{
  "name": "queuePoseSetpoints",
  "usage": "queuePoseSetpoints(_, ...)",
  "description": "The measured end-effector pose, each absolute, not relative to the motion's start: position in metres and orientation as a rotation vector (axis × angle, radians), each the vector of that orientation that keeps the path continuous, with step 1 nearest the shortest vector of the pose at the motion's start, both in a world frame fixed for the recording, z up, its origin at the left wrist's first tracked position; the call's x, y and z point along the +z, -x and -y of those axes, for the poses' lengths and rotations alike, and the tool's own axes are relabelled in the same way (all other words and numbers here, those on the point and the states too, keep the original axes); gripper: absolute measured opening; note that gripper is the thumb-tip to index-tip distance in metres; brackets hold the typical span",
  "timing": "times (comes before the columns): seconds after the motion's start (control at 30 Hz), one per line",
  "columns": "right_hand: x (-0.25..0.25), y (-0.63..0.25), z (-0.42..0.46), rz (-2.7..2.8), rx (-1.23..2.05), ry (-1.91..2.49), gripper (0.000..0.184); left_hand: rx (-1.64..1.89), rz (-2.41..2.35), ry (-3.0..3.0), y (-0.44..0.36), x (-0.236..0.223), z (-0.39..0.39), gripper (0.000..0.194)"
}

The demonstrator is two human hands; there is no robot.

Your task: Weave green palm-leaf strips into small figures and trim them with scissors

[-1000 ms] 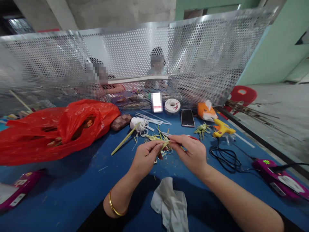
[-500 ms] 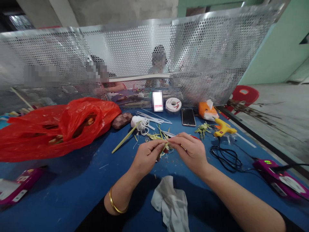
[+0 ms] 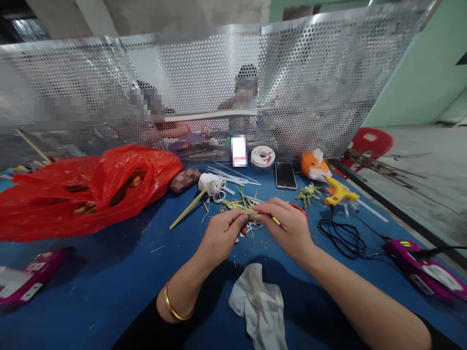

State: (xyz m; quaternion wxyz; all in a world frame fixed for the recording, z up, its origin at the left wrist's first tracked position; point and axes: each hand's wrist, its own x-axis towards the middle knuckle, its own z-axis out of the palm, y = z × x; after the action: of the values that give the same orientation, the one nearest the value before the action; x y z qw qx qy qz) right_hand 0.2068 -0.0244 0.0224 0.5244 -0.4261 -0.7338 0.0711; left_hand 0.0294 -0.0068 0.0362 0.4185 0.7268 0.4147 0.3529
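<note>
My left hand and my right hand meet over the middle of the table, fingertips pinched together. Between them is a small pale green piece of plant leaf, mostly covered by the fingers. Behind and below the fingers lie pale yellow-green leaf scraps and thin shavings. A red curved handle-like part shows past my right hand; the rest of it is hidden. To the left, a long green leaf strip leans by a white ball of cord.
A red plastic bag fills the left side. Along the back are a ribbon roll, a phone and a tissue pack. A yellow glue gun and its cable lie right. A white cloth lies in front.
My fingers have shifted slightly on the leaf piece, which now shows as a small pale bundle between the fingertips. The person behind the mesh screen has moved a little.
</note>
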Motion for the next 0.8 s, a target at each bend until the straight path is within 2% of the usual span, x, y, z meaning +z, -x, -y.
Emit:
queuePoseSetpoints(0.13, 0.024, -0.211, 0.021, 1.649, 0.451, 1.053, 0.018, 0.938, -1.039, -1.864, -0.03, 0.038, 0.007, 0.031)
queuePoseSetpoints(0.23, 0.022, -0.209, 0.019, 1.649, 0.591, 1.025, 0.014, 0.914, -1.055, -1.963, -0.03, 0.037, 0.008, 0.031)
queuePoseSetpoints(0.53, 0.022, -0.206, 0.023, 1.799, 0.423, 1.064, 0.009, 0.813, -1.215, -2.298, -0.031, 0.029, 0.008, 0.031)
queuePoseSetpoints(0.67, 0.023, -0.215, 0.016, 1.573, 0.49, 1.182, 0.013, 1.281, -1.289, -2.379, -0.029, 0.03, 0.016, 0.02)
queuePoseSetpoints(0.73, 0.021, -0.22, 0.01, 1.301, 0.628, 1.221, 0.017, 1.551, -1.294, -2.314, -0.028, 0.031, 0.02, 0.014)
queuePoseSetpoints(0.8, 0.02, -0.221, 0.005, 1.061, 0.793, 1.187, 0.022, 1.64, -1.23, -2.238, -0.028, 0.029, 0.022, 0.013)
